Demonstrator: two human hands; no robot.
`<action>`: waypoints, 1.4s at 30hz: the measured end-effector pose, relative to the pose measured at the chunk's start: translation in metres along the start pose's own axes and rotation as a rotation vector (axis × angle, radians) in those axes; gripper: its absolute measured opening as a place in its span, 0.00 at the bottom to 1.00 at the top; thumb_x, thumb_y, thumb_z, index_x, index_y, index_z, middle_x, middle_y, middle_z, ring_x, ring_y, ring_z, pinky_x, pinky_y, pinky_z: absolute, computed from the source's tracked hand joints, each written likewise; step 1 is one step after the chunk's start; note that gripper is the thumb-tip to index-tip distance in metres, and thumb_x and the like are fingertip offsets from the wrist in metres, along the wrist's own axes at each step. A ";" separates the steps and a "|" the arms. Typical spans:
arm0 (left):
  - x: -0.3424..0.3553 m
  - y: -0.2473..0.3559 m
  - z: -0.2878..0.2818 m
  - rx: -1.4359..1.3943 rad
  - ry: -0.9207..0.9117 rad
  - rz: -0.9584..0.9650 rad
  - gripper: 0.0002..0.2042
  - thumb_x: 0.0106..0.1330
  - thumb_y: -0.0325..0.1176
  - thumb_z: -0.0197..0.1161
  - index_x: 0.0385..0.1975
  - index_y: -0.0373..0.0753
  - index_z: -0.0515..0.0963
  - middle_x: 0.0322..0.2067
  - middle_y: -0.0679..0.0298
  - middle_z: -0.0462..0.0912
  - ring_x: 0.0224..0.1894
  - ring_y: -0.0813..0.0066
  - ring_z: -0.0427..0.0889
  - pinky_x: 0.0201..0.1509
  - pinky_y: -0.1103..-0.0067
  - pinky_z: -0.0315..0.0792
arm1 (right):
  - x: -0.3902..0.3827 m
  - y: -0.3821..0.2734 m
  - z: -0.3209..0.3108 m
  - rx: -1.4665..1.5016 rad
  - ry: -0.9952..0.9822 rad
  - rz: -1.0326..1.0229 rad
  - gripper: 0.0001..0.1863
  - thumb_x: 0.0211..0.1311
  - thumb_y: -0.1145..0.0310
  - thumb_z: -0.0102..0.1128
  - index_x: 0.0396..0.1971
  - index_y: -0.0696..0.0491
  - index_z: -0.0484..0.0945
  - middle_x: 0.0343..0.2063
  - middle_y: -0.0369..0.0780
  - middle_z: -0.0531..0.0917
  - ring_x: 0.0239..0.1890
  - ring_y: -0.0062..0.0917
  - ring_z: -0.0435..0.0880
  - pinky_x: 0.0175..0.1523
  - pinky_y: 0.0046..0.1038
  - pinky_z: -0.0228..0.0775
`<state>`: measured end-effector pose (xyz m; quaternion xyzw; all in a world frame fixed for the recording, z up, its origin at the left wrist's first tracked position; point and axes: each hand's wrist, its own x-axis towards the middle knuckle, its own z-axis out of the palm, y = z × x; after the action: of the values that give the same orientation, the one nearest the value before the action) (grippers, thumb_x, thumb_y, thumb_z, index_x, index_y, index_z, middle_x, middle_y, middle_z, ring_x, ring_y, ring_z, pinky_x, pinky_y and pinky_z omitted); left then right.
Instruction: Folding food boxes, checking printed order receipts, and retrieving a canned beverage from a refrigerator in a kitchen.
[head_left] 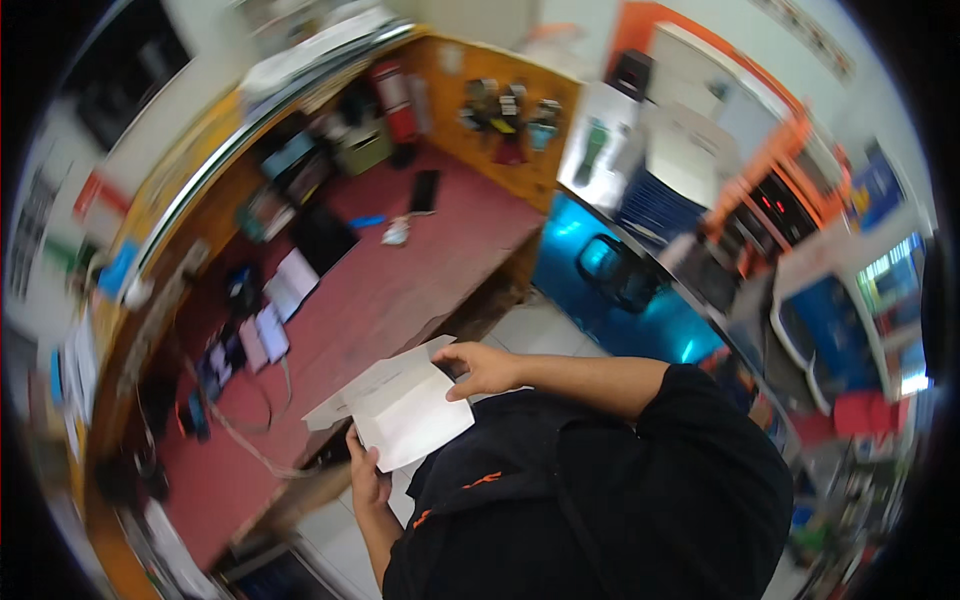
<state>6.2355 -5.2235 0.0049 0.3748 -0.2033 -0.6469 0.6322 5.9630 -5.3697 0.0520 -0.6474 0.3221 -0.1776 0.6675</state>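
The person holds a white folded paper in front of the chest, beside the red tabletop; the left hand grips its lower edge, the right hand pinches the top; it looks only partly unfolded

A cluttered repair workshop: a long red-topped workbench strewn with phones and gadgets, a fire extinguisher in the corner, tools on a wooden back panel, orange shelving alongside.
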 end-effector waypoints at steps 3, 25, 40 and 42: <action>0.046 -0.025 0.047 0.317 -0.069 -0.135 0.30 0.61 0.35 0.63 0.62 0.40 0.57 0.58 0.57 0.66 0.61 0.62 0.65 0.66 0.67 0.59 | -0.048 0.028 -0.023 0.272 0.436 -0.081 0.26 0.57 0.74 0.64 0.55 0.56 0.66 0.54 0.43 0.71 0.56 0.26 0.70 0.57 0.31 0.66; 0.299 -0.258 0.526 0.964 -0.908 0.632 0.32 0.49 0.37 0.72 0.55 0.39 0.66 0.60 0.52 0.62 0.62 0.54 0.63 0.62 0.65 0.61 | -0.310 0.046 -0.433 -0.180 1.443 -0.505 0.25 0.52 0.81 0.59 0.52 0.54 0.71 0.48 0.40 0.66 0.47 0.25 0.76 0.53 0.26 0.70; 0.268 -0.296 0.555 1.342 -0.858 1.410 0.22 0.48 0.30 0.67 0.46 0.37 0.72 0.55 0.53 0.70 0.60 0.55 0.67 0.61 0.62 0.58 | -0.340 0.029 -0.409 -0.904 1.026 -0.153 0.37 0.54 0.54 0.62 0.61 0.55 0.63 0.41 0.43 0.79 0.44 0.35 0.78 0.51 0.33 0.58; 0.248 -0.292 0.578 1.320 -0.952 1.358 0.17 0.47 0.32 0.67 0.38 0.38 0.75 0.41 0.59 0.78 0.49 0.62 0.75 0.51 0.68 0.63 | -0.333 0.040 -0.401 -0.975 1.062 -0.274 0.28 0.54 0.58 0.58 0.55 0.52 0.69 0.41 0.42 0.80 0.46 0.34 0.78 0.50 0.33 0.60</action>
<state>5.6322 -5.5517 0.1007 0.1595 -0.9079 0.0006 0.3876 5.4482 -5.4486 0.0978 -0.7319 0.5609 -0.3859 0.0293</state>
